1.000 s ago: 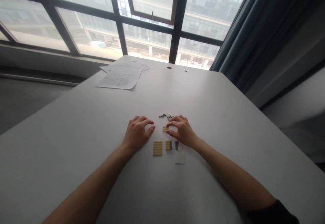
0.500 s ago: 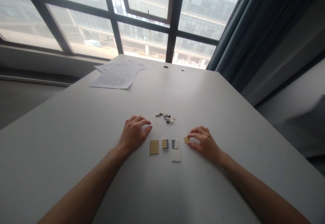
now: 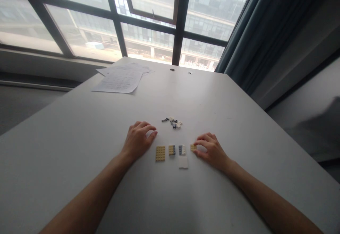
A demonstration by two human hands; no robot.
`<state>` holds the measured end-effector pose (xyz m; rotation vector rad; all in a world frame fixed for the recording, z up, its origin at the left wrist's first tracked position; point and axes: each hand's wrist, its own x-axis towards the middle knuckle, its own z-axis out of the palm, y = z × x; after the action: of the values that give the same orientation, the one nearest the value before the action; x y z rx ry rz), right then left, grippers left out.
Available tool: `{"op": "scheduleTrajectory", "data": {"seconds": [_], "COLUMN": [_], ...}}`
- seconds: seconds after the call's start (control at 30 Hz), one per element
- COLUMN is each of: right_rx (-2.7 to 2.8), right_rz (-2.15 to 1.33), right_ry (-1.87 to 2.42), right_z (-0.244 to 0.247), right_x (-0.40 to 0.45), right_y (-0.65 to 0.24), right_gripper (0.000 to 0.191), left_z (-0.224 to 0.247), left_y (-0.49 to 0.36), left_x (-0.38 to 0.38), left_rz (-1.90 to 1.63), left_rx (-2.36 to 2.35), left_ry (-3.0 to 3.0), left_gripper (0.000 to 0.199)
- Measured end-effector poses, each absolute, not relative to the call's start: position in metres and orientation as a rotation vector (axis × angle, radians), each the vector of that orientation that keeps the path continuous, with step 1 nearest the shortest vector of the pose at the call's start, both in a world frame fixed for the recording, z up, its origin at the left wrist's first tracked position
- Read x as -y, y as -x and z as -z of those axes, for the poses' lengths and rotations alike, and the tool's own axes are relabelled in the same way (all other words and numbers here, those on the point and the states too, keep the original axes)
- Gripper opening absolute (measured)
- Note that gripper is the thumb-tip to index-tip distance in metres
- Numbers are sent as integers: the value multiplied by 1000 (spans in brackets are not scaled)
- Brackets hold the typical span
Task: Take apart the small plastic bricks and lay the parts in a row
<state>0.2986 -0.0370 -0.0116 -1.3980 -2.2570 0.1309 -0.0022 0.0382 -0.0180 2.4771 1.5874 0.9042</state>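
My right hand [image 3: 211, 149] rests on the table with thumb and fingertips closed on a small tan building plate [image 3: 192, 148]. To its left stand a grey-and-white brick piece [image 3: 182, 150], a tan-and-grey brick piece [image 3: 172, 150] and a larger tan studded plate [image 3: 160, 153]. A smooth white tile [image 3: 183, 162] lies just below the grey-and-white piece. My left hand [image 3: 138, 138] lies left of and above the large tan plate, holding nothing, its thumb and forefinger apart. Beyond the row is a loose pile of small white and dark grey pieces [image 3: 174, 122].
Printed paper sheets [image 3: 119, 78] lie at the far left of the white table [image 3: 207, 99]. Two round holes, one of them a cable hole [image 3: 172, 69], are near its far edge. Behind are a window [image 3: 148, 35] and a dark curtain [image 3: 247, 39].
My right hand has slid slightly left, bringing the small tan plate a little closer to the grey-and-white piece. My left hand stays about where it was. The view has shifted slightly.
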Motion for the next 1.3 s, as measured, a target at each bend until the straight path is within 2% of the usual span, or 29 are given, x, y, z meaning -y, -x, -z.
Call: {"op": "scheduleTrajectory", "data": {"seconds": [0.77, 1.07, 1.3], "right_rx": [2228, 2314, 2505], "right_rz": [-177, -176, -115], "right_ry": [1359, 1212, 1210], "right_z": [8, -13, -6], "right_x": [37, 17, 4], "right_y": [-287, -199, -145], "right_gripper": [10, 12, 18], "left_z": [18, 17, 16], "left_y": [2, 22, 25], "left_x": [-38, -52, -51], "left_rz": [-911, -1268, -1338], "left_rx": [-1587, -1675, -1746], "left_ry": [-2441, -1981, -1820], "left_gripper": [21, 28, 29]}}
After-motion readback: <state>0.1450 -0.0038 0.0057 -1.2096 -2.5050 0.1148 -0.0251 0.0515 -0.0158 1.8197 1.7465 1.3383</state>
